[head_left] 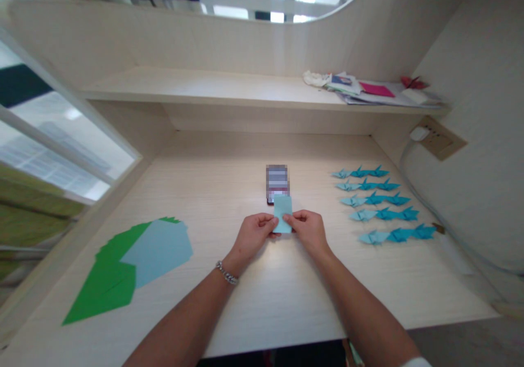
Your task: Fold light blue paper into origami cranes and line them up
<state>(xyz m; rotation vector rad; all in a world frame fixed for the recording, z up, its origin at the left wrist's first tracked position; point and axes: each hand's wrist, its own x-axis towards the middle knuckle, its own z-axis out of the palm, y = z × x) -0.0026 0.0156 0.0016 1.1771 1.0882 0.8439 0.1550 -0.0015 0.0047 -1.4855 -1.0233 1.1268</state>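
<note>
A light blue piece of folded paper (282, 210), a narrow upright rectangle, is held over the middle of the desk. My left hand (258, 229) pinches its lower left edge with thumb and fingers. On the lower right edge, my right hand (306, 226) pinches it the same way. Just behind the paper lies a phone (277, 180), its screen blurred and its near end partly covered by the paper. Several blue folded paper cranes (374, 198) stand in rows to the right, pale ones at the left of each row.
Fanned green paper sheets (106, 280) and light blue sheets (164, 250) lie on the desk at the left. A shelf (229, 86) runs across the back, with papers (376, 89) on its right. A white cable (434, 209) hangs from the wall socket (444, 138).
</note>
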